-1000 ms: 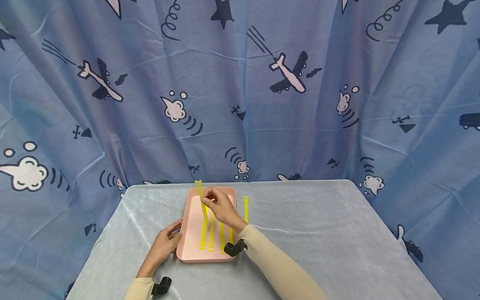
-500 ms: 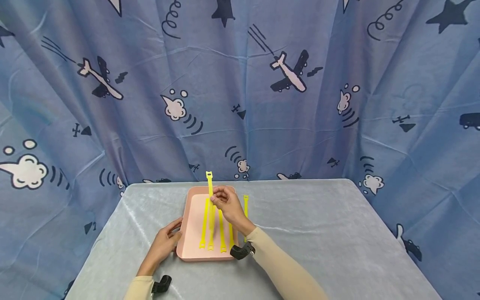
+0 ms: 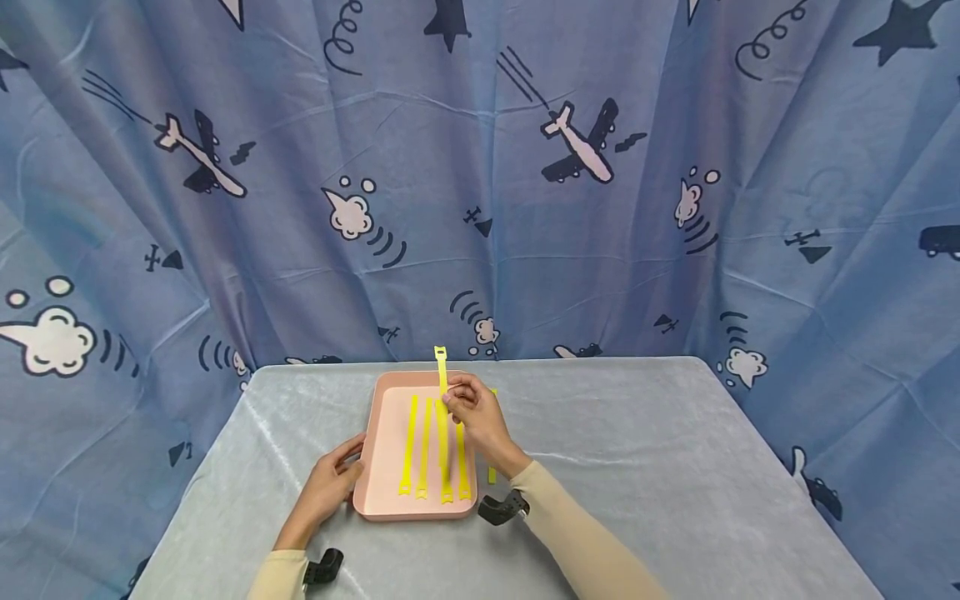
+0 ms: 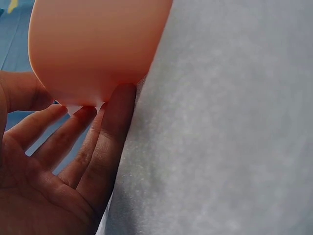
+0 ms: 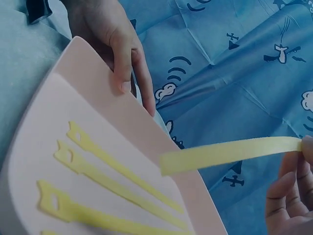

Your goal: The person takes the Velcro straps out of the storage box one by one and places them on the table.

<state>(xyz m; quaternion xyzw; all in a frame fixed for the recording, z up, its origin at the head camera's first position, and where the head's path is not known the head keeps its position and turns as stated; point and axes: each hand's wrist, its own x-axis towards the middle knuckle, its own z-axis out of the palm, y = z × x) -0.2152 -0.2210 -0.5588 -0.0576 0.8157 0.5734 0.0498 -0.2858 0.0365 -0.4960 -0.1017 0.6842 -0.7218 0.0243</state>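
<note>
In the head view my right hand [image 3: 480, 417] pinches a yellow slotted cable strap [image 3: 441, 367] between thumb and fingertips, held over the pink tray [image 3: 362, 500]. Its slotted head points up, away from me; in the right wrist view the strap's free end [image 5: 195, 157] reaches over the tray's wall. Several matching straps [image 3: 408, 450] lie side by side on the tray floor, slotted ends towards me. My left hand [image 3: 324, 492] holds the tray's left side. The right wrist view shows its thumb [image 5: 124, 73] at the rim, and in the left wrist view its fingers [image 4: 110, 117] meet the outer wall.
Another yellow strap [image 3: 492, 475] lies on the grey cloth-covered table [image 3: 637, 467] just right of the tray, partly hidden by my right hand. A blue printed curtain [image 3: 420, 275] hangs behind the table's far edge.
My right hand has moved rightward across the tray with the strap in its fingertips, from above the leftmost strap to above a strap further right. The left hand stays at the tray's side.
</note>
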